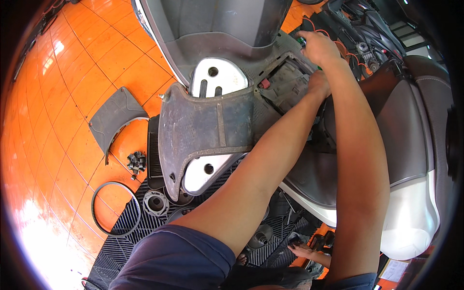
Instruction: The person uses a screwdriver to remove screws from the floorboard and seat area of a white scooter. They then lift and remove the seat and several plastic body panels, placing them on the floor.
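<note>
A scooter with its floorboard [285, 84] opened up lies before me. My right hand [321, 48] reaches over its far side, fingers curled round a small green object [302, 41] that mostly hides in the grip. Just below it, my left hand [319, 85] is down beside the opening in the floorboard, its fingers largely covered by the right wrist and forearm. Inside that opening are dark parts and a small red piece [264, 83]. A dark plastic floor cover [208, 118] rests over white metal footplates [217, 77] to the left of the opening.
On the orange tiles lie a grey panel [116, 118], a black drive belt [116, 209] and a black finned part [137, 163]. Metal parts [156, 203] stand on a black ribbed mat. The scooter seat [406, 125] rises at right; another person's hand [303, 250] shows below.
</note>
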Motion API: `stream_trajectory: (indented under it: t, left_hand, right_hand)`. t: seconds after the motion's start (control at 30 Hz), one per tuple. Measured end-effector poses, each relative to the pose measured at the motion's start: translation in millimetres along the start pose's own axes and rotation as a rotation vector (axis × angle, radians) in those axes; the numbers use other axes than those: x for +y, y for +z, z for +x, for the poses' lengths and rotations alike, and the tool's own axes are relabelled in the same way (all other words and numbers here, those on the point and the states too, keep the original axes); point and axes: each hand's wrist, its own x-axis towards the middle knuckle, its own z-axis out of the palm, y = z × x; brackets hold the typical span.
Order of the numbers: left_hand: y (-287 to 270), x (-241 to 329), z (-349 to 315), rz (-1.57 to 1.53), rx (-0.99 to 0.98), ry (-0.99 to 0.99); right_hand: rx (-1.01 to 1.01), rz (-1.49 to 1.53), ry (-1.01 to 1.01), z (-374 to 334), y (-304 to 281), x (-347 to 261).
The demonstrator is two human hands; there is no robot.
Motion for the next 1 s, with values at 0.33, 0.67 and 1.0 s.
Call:
stream_trajectory:
  t: [0.33, 0.67, 1.0]
  left_hand:
    - [28, -29, 9, -0.123, -0.104, -0.015]
    - [36, -41, 37, -0.244, -0.087, 0.067]
    - [28, -34, 37, -0.17, -0.069, 0.105]
  right_hand:
    - [0.051, -0.264, -0.037, -14, 13, 4]
    - [0.283, -0.272, -0.162, 0, 34, -2]
    - [0.227, -0.094, -0.036, -2, 21, -9]
